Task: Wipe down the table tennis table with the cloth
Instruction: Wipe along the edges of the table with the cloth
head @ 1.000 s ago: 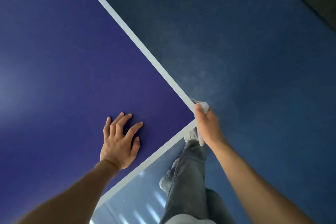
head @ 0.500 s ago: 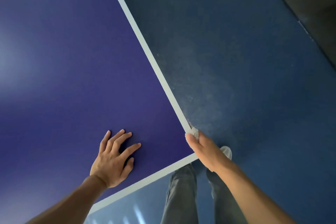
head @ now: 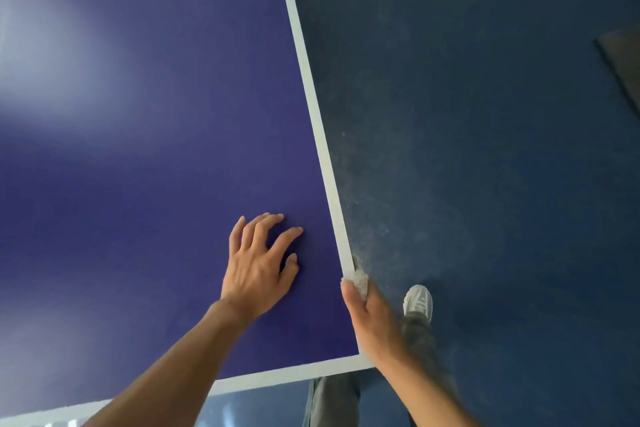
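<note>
At the right edge of the table [head: 156,184], the right hand [head: 375,322] pinches the wadded cloth [head: 360,282] against the border [head: 313,107]; the left hand [head: 258,274] rests open on top. Press firmly, sliding along that border.

Left hand [head: 258,274] rests flat, fingers spread; right hand [head: 372,319] pinches the cloth [head: 359,282].

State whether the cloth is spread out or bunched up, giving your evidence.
Bunched up: the cloth shows only as a small crumpled wad gripped in the right hand at the table edge.
</note>
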Demonstrator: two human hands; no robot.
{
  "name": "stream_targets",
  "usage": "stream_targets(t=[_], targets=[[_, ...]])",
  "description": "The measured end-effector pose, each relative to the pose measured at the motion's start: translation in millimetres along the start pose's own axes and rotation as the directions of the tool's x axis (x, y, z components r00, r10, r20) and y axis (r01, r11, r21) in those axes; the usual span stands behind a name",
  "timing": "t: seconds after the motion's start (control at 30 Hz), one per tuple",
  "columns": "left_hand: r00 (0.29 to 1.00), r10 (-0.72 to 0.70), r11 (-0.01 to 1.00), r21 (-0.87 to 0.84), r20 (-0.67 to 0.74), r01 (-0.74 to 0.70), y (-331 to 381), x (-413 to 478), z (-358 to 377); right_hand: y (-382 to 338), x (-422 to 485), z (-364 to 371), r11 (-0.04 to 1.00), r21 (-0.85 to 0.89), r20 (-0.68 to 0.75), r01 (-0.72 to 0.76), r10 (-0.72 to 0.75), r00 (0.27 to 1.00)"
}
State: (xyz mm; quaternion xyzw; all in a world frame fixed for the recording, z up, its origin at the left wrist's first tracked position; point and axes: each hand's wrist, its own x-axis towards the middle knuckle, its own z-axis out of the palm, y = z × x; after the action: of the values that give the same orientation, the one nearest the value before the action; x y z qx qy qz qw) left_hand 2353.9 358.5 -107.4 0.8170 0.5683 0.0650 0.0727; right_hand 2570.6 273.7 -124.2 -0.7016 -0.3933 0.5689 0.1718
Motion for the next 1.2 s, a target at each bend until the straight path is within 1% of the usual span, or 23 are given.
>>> stream_targets(t=[0.1, 0.2, 0.27, 0.37, 0.43, 0.53, 0.63, 0.67, 0.7, 0.8, 0.83, 0.9, 0.97, 1.07, 1.2], targets=[[0.993, -0.116, 0.993, -0.026, -0.027, 0.115, 19, 57, 3, -18, 32, -4, 0.999, -0.007, 0.037, 0.044, -0.044, 0.998], [0.991, -0.129, 0.992, -0.010, -0.034, 0.129, 22, 101, 5, -61, 79, -12, 0.994, 0.057, 0.056, 0.097, -0.101, 0.993], [0.988, -0.149, 0.989, 0.013, -0.039, 0.150, 20, 121, 7, -79, 95, -14, 0.987, 0.070, 0.033, 0.144, -0.147, 0.989], [0.968, -0.251, 0.968, 0.000, 0.010, 0.251, 21, 133, 13, -73, 81, -14, 0.984, 0.068, -0.006, 0.163, -0.163, 0.987], [0.958, -0.284, 0.958, -0.013, 0.033, 0.285, 26, 130, 18, -52, 58, -15, 0.988, 0.063, 0.017, 0.143, -0.144, 0.989], [0.952, -0.304, 0.952, -0.009, 0.031, 0.305, 28, 126, 19, -16, 25, -13, 0.994, 0.057, 0.073, 0.096, -0.100, 0.992], [0.948, -0.319, 0.948, -0.015, 0.004, 0.319, 26, 127, 19, -11, 18, -11, 0.997, 0.068, 0.107, 0.028, -0.035, 0.994], [0.946, -0.324, 0.946, -0.025, -0.010, 0.324, 25, 128, 19, -19, 27, -12, 0.998, 0.065, 0.115, 0.024, -0.031, 0.993], [0.945, -0.327, 0.945, -0.037, -0.028, 0.326, 25, 128, 20, -31, 39, -14, 0.996, 0.073, 0.114, 0.050, -0.058, 0.992], [0.938, -0.339, 0.940, -0.074, -0.072, 0.334, 23, 128, 21, -77, 94, -18, 0.977, 0.116, 0.088, 0.180, -0.190, 0.978], [0.935, -0.347, 0.936, -0.085, -0.073, 0.341, 22, 129, 21, -94, 115, -21, 0.970, 0.150, 0.087, 0.190, -0.205, 0.975], [0.933, -0.354, 0.933, -0.090, -0.064, 0.348, 23, 130, 20, -122, 150, -26, 0.955, 0.258, 0.097, 0.145, -0.175, 0.980], [0.935, -0.349, 0.935, -0.086, -0.066, 0.343, 23, 131, 19, -133, 163, -27, 0.937, 0.320, 0.112, 0.138, -0.182, 0.977], [0.933, -0.353, 0.934, -0.088, -0.066, 0.347, 22, 130, 19, -110, 141, -28, 0.931, 0.326, 0.156, 0.162, -0.222, 0.963], [0.936, -0.348, 0.935, -0.081, -0.049, 0.344, 22, 131, 18, -69, 96, -26, 0.971, 0.218, 0.207, 0.092, -0.139, 0.968]])
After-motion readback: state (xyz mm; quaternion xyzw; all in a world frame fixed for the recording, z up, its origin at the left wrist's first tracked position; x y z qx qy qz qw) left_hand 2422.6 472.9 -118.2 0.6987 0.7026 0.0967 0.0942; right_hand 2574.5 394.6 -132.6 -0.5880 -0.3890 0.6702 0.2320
